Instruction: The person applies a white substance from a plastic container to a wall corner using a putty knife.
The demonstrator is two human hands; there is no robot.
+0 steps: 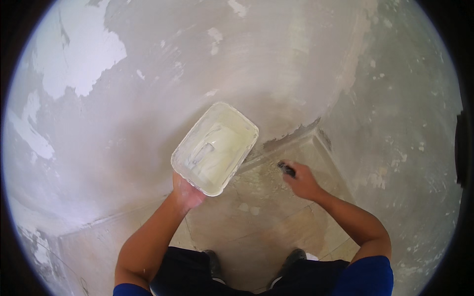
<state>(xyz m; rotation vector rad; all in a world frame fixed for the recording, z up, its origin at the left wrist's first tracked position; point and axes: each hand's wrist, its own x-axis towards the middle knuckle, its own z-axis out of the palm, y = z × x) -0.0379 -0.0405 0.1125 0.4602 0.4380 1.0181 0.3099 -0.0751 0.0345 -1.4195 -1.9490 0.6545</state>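
Note:
My left hand (187, 192) supports a rectangular plastic tub (177, 164) from beneath at its near end. The tub is tilted so its inside faces me, and pale filler paste (222, 148) coats its bottom and walls. My right hand (303, 181) is closed around a dark handle (287, 169), to the right of the tub and apart from it. The hand is slightly blurred. Whatever the handle belongs to does not show clearly, so I cannot tell which tool it is.
Ahead rises a grey plastered wall (140, 122) with white patches (81, 55). A second wall (392, 148) meets it in a corner at right. Crumbs and stains lie on the tiled floor (237, 222). My shoes (294, 259) stand close to me, at the bottom.

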